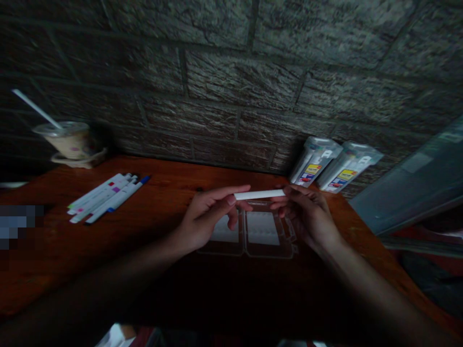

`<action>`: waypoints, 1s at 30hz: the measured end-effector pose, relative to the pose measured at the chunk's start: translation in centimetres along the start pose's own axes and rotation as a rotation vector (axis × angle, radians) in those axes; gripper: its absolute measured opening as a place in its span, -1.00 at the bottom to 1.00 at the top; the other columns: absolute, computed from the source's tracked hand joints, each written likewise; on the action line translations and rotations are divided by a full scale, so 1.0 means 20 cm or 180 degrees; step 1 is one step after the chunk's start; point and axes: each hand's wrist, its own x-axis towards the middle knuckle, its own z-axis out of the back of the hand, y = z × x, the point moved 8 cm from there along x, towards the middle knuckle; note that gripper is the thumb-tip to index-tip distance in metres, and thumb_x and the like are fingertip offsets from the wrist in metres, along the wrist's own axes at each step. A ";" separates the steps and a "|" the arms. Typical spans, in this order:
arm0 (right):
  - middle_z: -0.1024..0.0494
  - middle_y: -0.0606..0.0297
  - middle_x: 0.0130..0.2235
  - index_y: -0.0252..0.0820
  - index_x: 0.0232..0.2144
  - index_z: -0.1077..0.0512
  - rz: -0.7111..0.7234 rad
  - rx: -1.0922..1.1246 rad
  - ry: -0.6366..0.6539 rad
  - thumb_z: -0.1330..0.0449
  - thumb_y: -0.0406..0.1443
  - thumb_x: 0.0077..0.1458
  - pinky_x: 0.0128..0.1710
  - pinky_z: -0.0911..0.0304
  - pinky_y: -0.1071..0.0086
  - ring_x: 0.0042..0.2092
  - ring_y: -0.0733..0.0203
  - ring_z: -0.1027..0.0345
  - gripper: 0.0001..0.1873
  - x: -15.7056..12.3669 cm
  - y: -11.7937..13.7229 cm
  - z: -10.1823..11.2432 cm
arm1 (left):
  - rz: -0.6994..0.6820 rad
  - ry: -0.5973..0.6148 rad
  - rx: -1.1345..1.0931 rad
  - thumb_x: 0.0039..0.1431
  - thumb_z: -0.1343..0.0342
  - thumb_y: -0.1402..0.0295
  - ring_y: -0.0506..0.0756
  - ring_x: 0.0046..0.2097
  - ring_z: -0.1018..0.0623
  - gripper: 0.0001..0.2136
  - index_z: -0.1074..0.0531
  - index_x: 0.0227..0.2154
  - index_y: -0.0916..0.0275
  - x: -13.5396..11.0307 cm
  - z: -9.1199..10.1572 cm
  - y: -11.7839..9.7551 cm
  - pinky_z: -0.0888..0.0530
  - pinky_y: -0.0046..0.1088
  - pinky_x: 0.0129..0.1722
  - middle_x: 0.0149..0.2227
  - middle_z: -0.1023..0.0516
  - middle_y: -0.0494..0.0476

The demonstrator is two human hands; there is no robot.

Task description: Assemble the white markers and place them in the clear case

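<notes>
Between my two hands a white marker [259, 194] is held level, one end in each. My left hand [210, 212] pinches its left end between thumb and fingers. The fingers of my right hand [310, 209] close round its right end. Below them on the table lies a clear plastic case [244, 241], opened flat, with a white panel in each half; my left hand covers part of it. To the left rests a loose bunch of white markers [108, 196] with coloured marks, one with a blue cap.
Two clear marker cases [331, 166] with yellow labels stand against the brick wall [217, 86] at the back right. An iced drink cup [70, 142] with a straw sits in a carrier at the back left. The wooden table's [173, 176] right edge runs beside a grey panel [415, 178].
</notes>
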 end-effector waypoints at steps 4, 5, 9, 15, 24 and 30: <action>-0.74 0.16 -0.40 -0.21 -0.40 -0.62 -0.0068 0.0041 -0.0048 -0.47 -0.24 0.03 -0.55 -0.46 0.52 -0.46 0.20 -0.64 -0.84 0.00 -0.01 0.01 | -0.0090 0.0037 0.0423 0.34 -0.20 0.29 -0.02 -0.51 -0.50 -0.62 -0.55 0.16 0.28 -0.02 -0.02 -0.03 -0.46 -0.45 -0.44 -0.22 -0.74 0.31; -0.74 0.16 -0.41 -0.21 -0.39 -0.63 -0.0079 0.0063 -0.0055 -0.47 -0.25 0.02 -0.55 -0.46 0.53 -0.47 0.21 -0.63 -0.85 0.00 -0.01 0.01 | -0.0119 0.0061 0.0483 0.33 -0.20 0.30 -0.02 -0.51 -0.50 -0.62 -0.55 0.16 0.27 -0.02 -0.02 -0.03 -0.46 -0.46 -0.45 -0.22 -0.74 0.31; -0.72 0.18 -0.44 -0.21 -0.38 -0.65 -0.0076 0.0145 -0.0012 -0.47 -0.27 0.02 -0.54 -0.47 0.55 -0.49 0.24 -0.61 -0.86 0.00 -0.01 0.00 | -0.0205 0.0101 0.0566 0.30 -0.21 0.35 -0.03 -0.52 -0.50 -0.64 -0.57 0.14 0.24 -0.02 -0.03 -0.05 -0.48 -0.47 -0.47 -0.19 -0.75 0.30; -0.72 0.17 -0.44 -0.23 -0.33 -0.67 -0.0066 0.0073 -0.0078 -0.46 -0.27 0.05 -0.53 -0.47 0.54 -0.50 0.25 -0.58 -0.86 0.00 -0.01 0.02 | -0.0066 0.0095 0.0450 0.28 -0.24 0.32 -0.01 -0.52 -0.48 -0.68 -0.63 0.05 0.23 -0.01 -0.04 -0.05 -0.48 -0.46 -0.48 -0.23 -0.75 0.29; -0.70 0.18 -0.47 -0.22 -0.31 -0.69 0.0098 -0.0058 -0.0097 -0.46 -0.24 0.07 -0.52 -0.47 0.51 -0.51 0.26 -0.55 -0.83 -0.01 0.02 0.01 | 0.0139 0.0098 0.0003 0.36 -0.20 0.22 -0.03 -0.51 -0.48 -0.70 -0.66 0.01 0.24 0.01 -0.01 0.04 -0.41 -0.47 -0.45 -0.21 -0.75 0.33; -0.68 0.20 -0.49 -0.20 -0.37 -0.65 0.0186 -0.0174 -0.0164 -0.45 -0.22 0.06 -0.56 -0.47 0.46 -0.53 0.21 -0.55 -0.84 0.01 0.02 0.03 | 0.0041 0.0050 0.0600 0.32 -0.21 0.29 -0.02 -0.52 -0.48 -0.69 -0.63 0.06 0.24 0.00 -0.03 0.01 -0.45 -0.48 -0.48 -0.25 -0.75 0.26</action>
